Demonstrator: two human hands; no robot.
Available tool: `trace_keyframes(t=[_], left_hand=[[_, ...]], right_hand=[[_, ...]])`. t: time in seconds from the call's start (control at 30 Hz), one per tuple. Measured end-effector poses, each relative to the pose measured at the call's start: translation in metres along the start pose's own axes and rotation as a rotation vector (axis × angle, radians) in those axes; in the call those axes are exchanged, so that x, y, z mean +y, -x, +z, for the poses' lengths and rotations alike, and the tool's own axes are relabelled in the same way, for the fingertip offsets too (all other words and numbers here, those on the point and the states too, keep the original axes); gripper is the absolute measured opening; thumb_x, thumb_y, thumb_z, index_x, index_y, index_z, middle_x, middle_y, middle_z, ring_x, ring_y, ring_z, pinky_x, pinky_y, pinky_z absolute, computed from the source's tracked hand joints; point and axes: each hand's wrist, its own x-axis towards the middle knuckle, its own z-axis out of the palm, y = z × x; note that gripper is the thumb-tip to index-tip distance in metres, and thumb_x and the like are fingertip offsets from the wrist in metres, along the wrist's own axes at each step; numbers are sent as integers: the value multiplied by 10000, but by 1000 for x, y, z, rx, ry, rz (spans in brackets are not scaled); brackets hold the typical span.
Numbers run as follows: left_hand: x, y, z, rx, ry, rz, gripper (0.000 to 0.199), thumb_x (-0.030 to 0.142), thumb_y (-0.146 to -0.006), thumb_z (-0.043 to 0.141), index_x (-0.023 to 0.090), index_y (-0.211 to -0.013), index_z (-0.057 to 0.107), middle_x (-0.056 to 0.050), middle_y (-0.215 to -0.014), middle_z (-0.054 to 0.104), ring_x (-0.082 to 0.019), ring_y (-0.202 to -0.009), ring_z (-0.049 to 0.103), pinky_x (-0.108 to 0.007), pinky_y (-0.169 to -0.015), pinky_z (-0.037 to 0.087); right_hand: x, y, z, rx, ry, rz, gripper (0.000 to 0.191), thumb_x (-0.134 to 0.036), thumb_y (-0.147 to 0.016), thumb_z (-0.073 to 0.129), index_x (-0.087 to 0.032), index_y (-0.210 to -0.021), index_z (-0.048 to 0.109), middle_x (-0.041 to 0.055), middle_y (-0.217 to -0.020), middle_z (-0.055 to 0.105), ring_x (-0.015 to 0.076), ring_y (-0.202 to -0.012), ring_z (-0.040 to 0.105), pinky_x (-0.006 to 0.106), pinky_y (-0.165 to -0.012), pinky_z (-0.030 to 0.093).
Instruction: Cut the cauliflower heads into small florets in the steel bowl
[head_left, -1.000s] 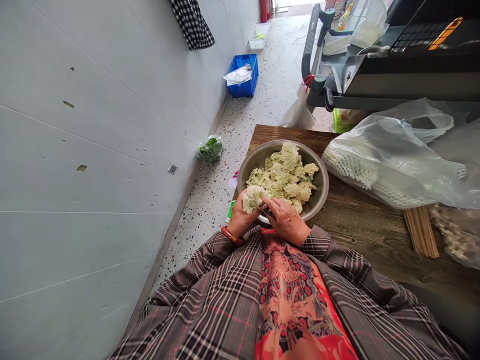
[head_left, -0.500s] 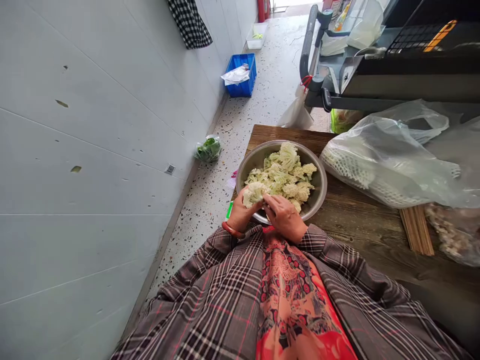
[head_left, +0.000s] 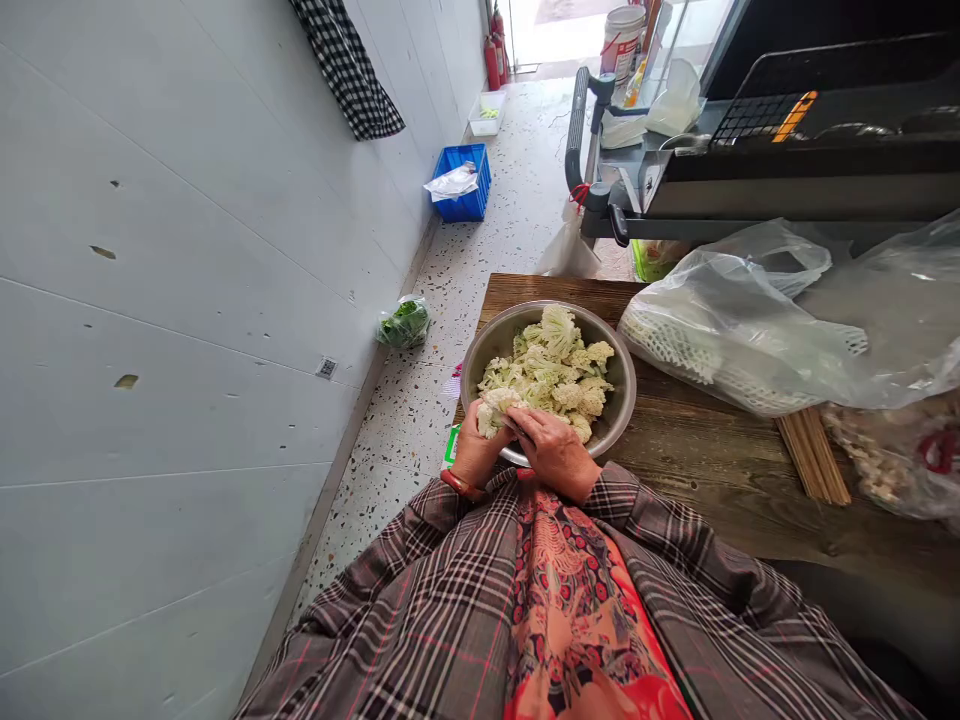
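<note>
A cauliflower piece [head_left: 495,408] is gripped in my left hand [head_left: 474,455], above the near left rim of a steel bowl [head_left: 624,400]. My right hand [head_left: 556,452] is closed, its fingers pressed against the right side of the same piece. Whether anything else lies between those fingers is hidden. Several cauliflower florets [head_left: 559,370], pale cream with greenish stems, fill the bowl under and beyond my hands. The bowl rests on a dark wooden table [head_left: 690,440].
Right of the bowl lie a clear plastic bag [head_left: 742,310] with white foam netting, a bundle of wooden sticks [head_left: 814,455] and another filled bag [head_left: 885,460]. A bag of greens [head_left: 405,323] and a blue crate [head_left: 465,205] line the wall. A cart [head_left: 600,200] stands beyond the table.
The view has shifted, so the surroundings sit lower and further left. My right fingers have moved further over the cauliflower piece, covering more of it.
</note>
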Motion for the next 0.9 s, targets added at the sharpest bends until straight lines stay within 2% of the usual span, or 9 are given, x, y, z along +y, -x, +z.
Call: trace_keyframes(t=[0.1,0.17,0.23,0.33,0.43,0.53,0.7,0.8,0.9], left_hand=[[3,1,3,-26,11,-3,629,333,-587,817,175,-1130,542,-43,-995,662,-150,-833,618,-276,-776,490],[6,3,5,-97,58,-7,648,317,-571,826,179,-1139,544,-41,-989,665,-155,-840,626,-285,-788,498],[11,4,4,-165,173,-34,666,311,-575,823,185,-1160,533,-44,-1013,670,-163,-873,638,-308,-828,504],[19,2,-2,-240,367,-130,680,333,-592,810,172,-1181,508,-78,-1085,669,-187,-933,654,-372,-878,513],[26,-1,-12,-288,460,-214,682,336,-591,812,156,-1174,508,-110,-1146,653,-215,-967,664,-416,-886,528],[27,-1,-22,-269,497,-233,651,312,-602,813,173,-1165,516,-95,-1179,640,-216,-977,666,-410,-878,544],[22,3,-35,-274,499,-255,611,325,-618,808,182,-1143,531,-86,-1163,639,-217,-941,672,-398,-796,577],[18,3,-41,-270,494,-266,612,314,-624,808,210,-1157,526,-72,-1168,634,-218,-958,664,-405,-798,576],[14,1,-42,-318,489,-304,595,332,-638,801,218,-1160,540,-78,-1172,630,-225,-954,658,-401,-775,576]], right_hand=[[16,-1,4,156,-263,279,273,-358,-906,516,-162,-977,691,118,-966,718,237,-921,673,390,-882,540],[31,-1,4,238,-393,460,371,-479,-881,514,-163,-793,686,74,-739,704,215,-713,673,366,-741,575],[44,0,3,277,-469,542,441,-549,-869,489,-163,-761,674,46,-665,682,192,-621,649,340,-657,580],[51,2,-1,355,-616,612,414,-558,-820,562,-164,-826,687,37,-736,709,188,-689,663,331,-719,581],[48,0,-8,402,-748,660,372,-529,-764,647,-170,-852,695,38,-814,729,204,-787,679,356,-825,566],[42,-6,-12,375,-918,676,372,-517,-744,676,-181,-902,689,40,-884,738,205,-816,692,367,-839,570],[33,-14,-12,337,-1144,749,413,-490,-729,707,-231,-1041,631,40,-1045,726,205,-818,709,374,-768,602],[33,-14,-13,260,-1213,763,456,-484,-742,696,-268,-1129,588,33,-1194,677,218,-881,707,382,-737,612],[36,-14,-11,212,-1226,776,425,-497,-770,666,-270,-1124,605,25,-1231,657,207,-932,692,356,-742,610]])
